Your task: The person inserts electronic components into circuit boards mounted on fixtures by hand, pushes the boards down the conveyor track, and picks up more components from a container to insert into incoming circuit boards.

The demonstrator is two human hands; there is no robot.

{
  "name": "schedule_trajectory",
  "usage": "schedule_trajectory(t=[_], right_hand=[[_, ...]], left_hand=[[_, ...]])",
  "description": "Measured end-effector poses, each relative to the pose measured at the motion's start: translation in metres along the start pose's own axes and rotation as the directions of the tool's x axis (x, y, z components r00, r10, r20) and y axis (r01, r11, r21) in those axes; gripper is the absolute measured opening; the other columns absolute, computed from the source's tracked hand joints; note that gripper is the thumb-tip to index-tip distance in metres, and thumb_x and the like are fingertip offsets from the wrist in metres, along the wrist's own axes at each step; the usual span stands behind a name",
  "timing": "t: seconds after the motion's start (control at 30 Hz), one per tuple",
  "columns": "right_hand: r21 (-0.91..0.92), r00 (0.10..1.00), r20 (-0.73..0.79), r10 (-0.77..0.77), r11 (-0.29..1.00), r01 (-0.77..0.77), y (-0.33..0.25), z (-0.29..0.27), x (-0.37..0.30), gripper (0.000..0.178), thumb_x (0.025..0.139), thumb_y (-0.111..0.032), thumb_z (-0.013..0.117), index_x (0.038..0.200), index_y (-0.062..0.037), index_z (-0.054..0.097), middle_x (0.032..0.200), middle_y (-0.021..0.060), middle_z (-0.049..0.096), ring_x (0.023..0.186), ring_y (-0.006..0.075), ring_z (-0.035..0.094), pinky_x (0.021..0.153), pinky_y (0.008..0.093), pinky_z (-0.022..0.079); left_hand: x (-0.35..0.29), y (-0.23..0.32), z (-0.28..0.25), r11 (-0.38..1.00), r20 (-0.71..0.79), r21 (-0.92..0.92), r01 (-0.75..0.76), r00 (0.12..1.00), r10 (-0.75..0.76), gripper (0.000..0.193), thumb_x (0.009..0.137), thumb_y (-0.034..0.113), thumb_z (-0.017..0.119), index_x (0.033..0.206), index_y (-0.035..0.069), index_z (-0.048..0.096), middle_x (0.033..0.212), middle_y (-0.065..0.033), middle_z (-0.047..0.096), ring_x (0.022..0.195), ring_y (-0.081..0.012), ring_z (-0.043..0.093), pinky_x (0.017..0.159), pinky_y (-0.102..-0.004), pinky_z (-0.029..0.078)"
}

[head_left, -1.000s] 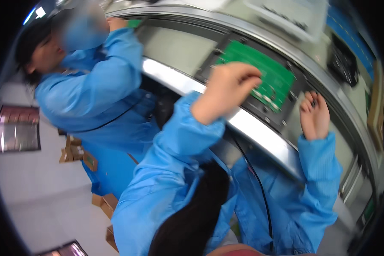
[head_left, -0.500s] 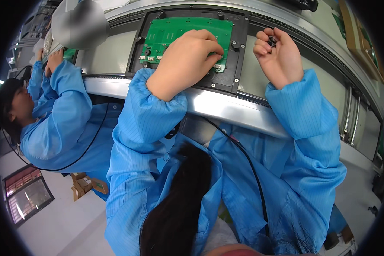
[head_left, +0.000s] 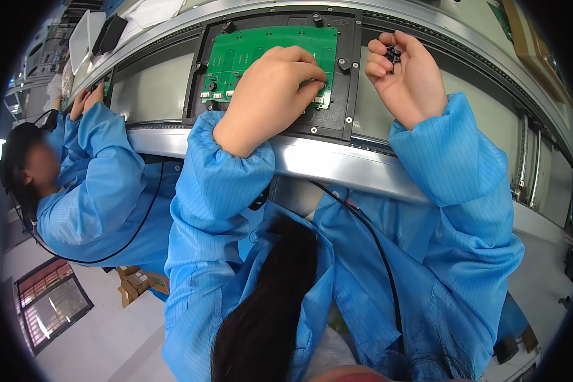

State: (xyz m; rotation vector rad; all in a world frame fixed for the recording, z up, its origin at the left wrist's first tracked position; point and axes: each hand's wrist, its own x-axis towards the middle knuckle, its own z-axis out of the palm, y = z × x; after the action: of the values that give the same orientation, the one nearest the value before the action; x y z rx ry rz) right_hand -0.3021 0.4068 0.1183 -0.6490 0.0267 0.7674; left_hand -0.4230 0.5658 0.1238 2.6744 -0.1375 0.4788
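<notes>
A green circuit board [head_left: 232, 49] lies in a black carrier frame [head_left: 356, 95] with black knobs around its edge. My left hand [head_left: 270, 95] reaches over the board, thumb and fingertips pinched together at its right part. Whatever sits between those fingertips is hidden. Small white connectors [head_left: 217, 97] line the board's near edge, partly covered by my left hand. To the right of the carrier, my right hand [head_left: 410, 83] is held palm up above the conveyor. Its fingers curl round several small black parts [head_left: 393, 56], whose kind is too small to tell.
The carrier rests on a conveyor with a silver front rail [head_left: 325, 159]. A co-worker in a blue smock [head_left: 102, 191] works at the line on the left. Behind stand a white bin [head_left: 88, 38] and, at far right, a cardboard box [head_left: 522, 41]. A black cable [head_left: 379, 254] hangs before me.
The view has shifted slightly, so the board and both hands appear a little further left. My left hand stays pinched at the board's right part; my right hand still holds the black parts.
</notes>
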Motion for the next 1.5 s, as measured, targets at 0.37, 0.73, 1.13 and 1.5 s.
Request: schedule_trajectory(t=[0.37, 0.73, 1.13, 1.5], right_hand=[[0.004, 1.0, 0.018, 0.001, 1.0, -0.001, -0.002, 0.0, -0.001, 0.014, 0.095, -0.013, 0.043, 0.097, 0.0002, 0.045, 0.084, 0.0105, 0.045, 0.063, 0.0138, 0.037, 0.055, 0.0247, 0.035], [0.005, 1.0, 0.023, -0.001, 1.0, 0.001, -0.004, 0.001, 0.0, 0.014, 0.095, -0.014, 0.044, 0.097, 0.0, 0.045, 0.084, 0.0108, 0.045, 0.063, 0.0139, 0.037, 0.056, 0.0251, 0.036], [0.099, 0.998, -0.037, 0.044, 0.994, -0.04, -0.003, 0.029, -0.013, 0.03, 0.097, -0.021, 0.041, 0.109, 0.0061, 0.048, 0.102, 0.0198, 0.053, 0.08, 0.0204, 0.053, 0.066, 0.0285, 0.047], [0.081, 0.858, 0.477, 0.191, 0.962, -0.259, 0.006, 0.002, 0.001, 0.046, 0.101, -0.032, 0.031, 0.111, 0.0077, 0.052, 0.099, 0.0158, 0.06, 0.077, 0.0177, 0.058, 0.067, 0.0258, 0.047]], left_hand=[[0.004, 0.004, 0.001, 0.998, 0.012, 0.049, -0.04, 0.999, 0.039, 0.01, 0.078, 0.003, 0.066, 0.087, 0.0, 0.07, 0.093, -0.005, 0.064, 0.082, -0.0219, 0.057, 0.074, -0.03, 0.048], [0.012, 0.012, 0.004, 0.948, -0.037, 0.271, -0.169, 0.982, 0.186, 0.008, 0.074, 0.007, 0.067, 0.081, 0.005, 0.07, 0.093, 0.0004, 0.064, 0.083, -0.0206, 0.056, 0.075, -0.0308, 0.046], [0.012, 0.028, -0.001, 0.986, -0.265, 0.147, -0.08, 0.957, 0.117, 0.006, 0.074, 0.012, 0.067, 0.08, 0.01, 0.066, 0.093, 0.0008, 0.06, 0.081, -0.0189, 0.053, 0.075, -0.0309, 0.044], [0.04, 0.035, -0.018, 0.921, -0.113, 0.156, -0.357, 0.92, 0.376, 0.016, 0.068, 0.008, 0.072, 0.084, 0.01, 0.068, 0.097, -0.0027, 0.06, 0.089, -0.0217, 0.053, 0.081, -0.0313, 0.045]])
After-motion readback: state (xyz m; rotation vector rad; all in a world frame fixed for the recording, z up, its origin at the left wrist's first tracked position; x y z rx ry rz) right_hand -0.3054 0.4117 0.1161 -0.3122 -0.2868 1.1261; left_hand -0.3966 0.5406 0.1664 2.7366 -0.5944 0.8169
